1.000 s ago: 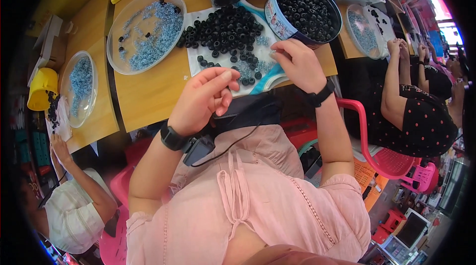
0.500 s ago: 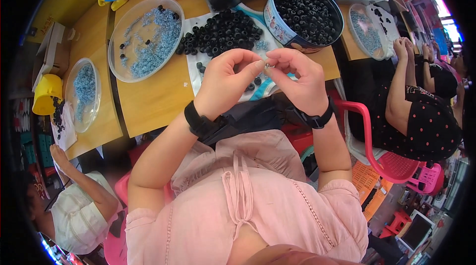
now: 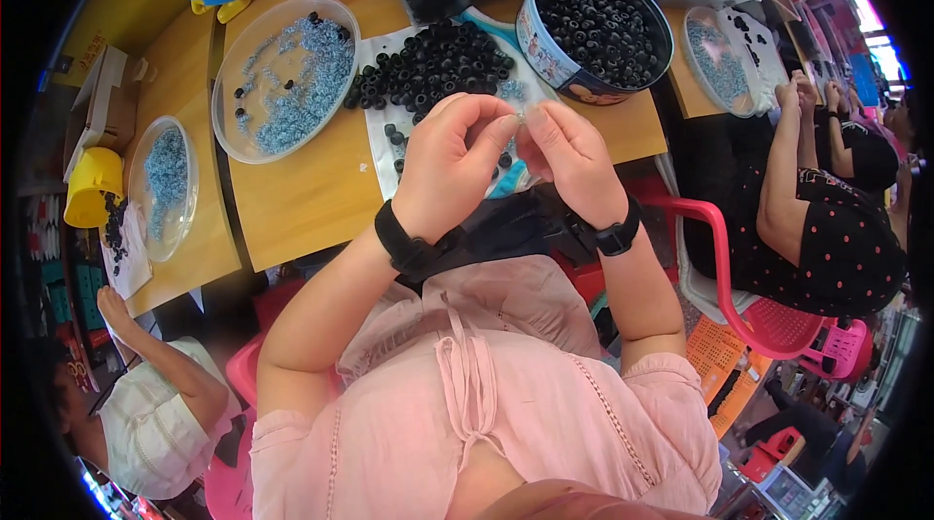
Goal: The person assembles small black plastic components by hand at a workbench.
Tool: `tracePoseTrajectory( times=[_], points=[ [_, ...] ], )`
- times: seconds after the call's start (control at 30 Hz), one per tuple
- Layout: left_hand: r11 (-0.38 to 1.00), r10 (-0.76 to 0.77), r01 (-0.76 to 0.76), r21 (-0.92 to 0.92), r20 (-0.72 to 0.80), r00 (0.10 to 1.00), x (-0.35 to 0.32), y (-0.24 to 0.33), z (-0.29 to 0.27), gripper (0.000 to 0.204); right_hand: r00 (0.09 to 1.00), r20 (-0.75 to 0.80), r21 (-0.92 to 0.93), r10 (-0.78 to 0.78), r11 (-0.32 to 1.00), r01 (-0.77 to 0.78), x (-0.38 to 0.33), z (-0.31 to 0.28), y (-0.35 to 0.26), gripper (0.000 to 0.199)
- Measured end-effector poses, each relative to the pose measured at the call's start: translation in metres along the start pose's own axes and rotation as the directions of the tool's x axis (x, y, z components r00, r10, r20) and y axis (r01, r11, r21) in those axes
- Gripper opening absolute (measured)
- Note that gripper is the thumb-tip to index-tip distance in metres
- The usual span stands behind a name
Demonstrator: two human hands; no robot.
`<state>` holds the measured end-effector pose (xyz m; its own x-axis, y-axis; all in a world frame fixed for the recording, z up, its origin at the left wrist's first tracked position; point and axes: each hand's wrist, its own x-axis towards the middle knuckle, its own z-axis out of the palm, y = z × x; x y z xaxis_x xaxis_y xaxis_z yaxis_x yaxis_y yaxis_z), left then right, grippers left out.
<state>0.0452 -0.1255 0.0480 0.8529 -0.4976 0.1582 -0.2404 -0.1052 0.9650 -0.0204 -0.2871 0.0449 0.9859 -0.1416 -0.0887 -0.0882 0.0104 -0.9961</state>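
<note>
Now | L hand (image 3: 449, 165) + R hand (image 3: 574, 162) raised, fingertips meeting, pinching tiny part (image 3: 520, 117) | over black rings (image 3: 433, 63)

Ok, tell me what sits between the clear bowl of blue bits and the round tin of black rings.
In the head view, a loose pile of black rings on a white sheet lies between the clear bowl and the round tin.
</note>
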Motion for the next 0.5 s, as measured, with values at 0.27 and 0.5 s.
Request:
tracePoseTrajectory(
  times=[0.27, 0.5],
  points=[
    [0.979, 0.136, -0.14, 0.151, 0.036, 0.99, 0.0, -0.001, -0.001, 0.012, 0.972, 0.141, 0.285, 0.187, 0.933, -0.221, 0.0, -0.009, 0.003, 0.032],
    [0.977, -0.176, 0.185, -0.11, 0.084, 0.981, 0.0, -0.006, 0.0, 0.019, 0.82, 0.03, -0.495, -0.571, 0.704, 0.509, 0.006, -0.003, 0.009, 0.011]
  ],
)
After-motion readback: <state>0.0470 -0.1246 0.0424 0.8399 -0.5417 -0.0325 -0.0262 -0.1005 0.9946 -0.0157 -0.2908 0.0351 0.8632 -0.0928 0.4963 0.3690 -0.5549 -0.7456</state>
